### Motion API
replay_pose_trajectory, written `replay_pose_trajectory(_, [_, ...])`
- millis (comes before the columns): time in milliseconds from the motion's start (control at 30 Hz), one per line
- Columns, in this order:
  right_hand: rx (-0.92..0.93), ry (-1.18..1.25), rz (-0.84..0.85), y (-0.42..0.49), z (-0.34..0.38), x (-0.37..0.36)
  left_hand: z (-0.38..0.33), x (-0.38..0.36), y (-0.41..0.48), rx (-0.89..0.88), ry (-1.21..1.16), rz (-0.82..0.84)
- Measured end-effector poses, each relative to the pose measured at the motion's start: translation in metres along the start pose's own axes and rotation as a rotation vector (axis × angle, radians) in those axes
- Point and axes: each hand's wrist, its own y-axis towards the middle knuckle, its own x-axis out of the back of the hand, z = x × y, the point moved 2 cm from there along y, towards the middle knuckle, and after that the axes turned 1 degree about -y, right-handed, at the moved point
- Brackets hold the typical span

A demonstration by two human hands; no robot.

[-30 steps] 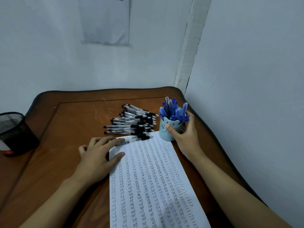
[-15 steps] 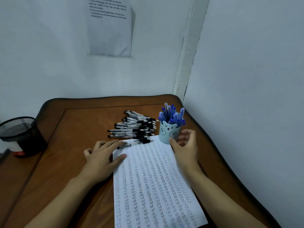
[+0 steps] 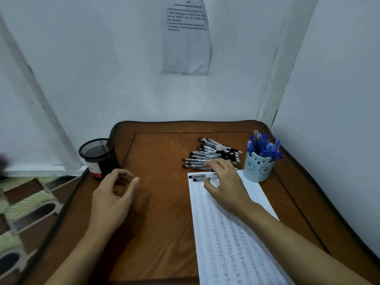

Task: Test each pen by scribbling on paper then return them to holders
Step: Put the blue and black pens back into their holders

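the right hand (image 3: 224,179) lies spread over the top edge of the paper (image 3: 236,243), fingers apart and a little bent, their tips resting on the two loose pens (image 3: 197,176) that lie across the sheet. nothing is gripped. just past it, at one o'clock on the table (image 3: 160,223), sits the pile of black pens (image 3: 213,154). the bear cup (image 3: 258,171) full of blue pens (image 3: 263,145) stands at two o'clock. the left hand (image 3: 115,194) hovers loosely curled and holds nothing, near the mesh holder (image 3: 98,155) at ten o'clock.
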Motion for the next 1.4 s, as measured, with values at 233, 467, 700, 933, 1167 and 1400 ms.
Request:
replay_pose_trajectory(233, [0.051, -0.205, 0.068, 0.021, 0.018, -0.035, 0.053, 0.051, 0.019, 0.226, -0.058, -0.269])
replay_pose_trajectory(467, [0.032, -0.252, 0.146, 0.027, 0.015, -0.038, 0.061, 0.035, 0.067, 0.225, -0.12, -0.132])
replay_pose_trajectory(700, [0.079, -0.311, 0.193, 0.041, 0.008, -0.023, 0.075, 0.02, 0.104, 0.332, -0.061, -0.17])
replay_pose_trajectory(933, [-0.002, -0.44, 0.304, 0.048, -0.001, -0.015, 0.065, 0.003, 0.099, 0.24, -0.165, -0.111])
replay_pose_trajectory(1167, [0.012, -0.442, 0.31, 0.05, -0.007, -0.016, 0.025, -0.026, 0.052, 0.126, -0.213, 0.124])
replay_pose_trajectory(1400, [0.016, -0.495, 0.392, 0.059, -0.005, -0.014, 0.016, -0.035, 0.034, 0.102, -0.262, 0.159])
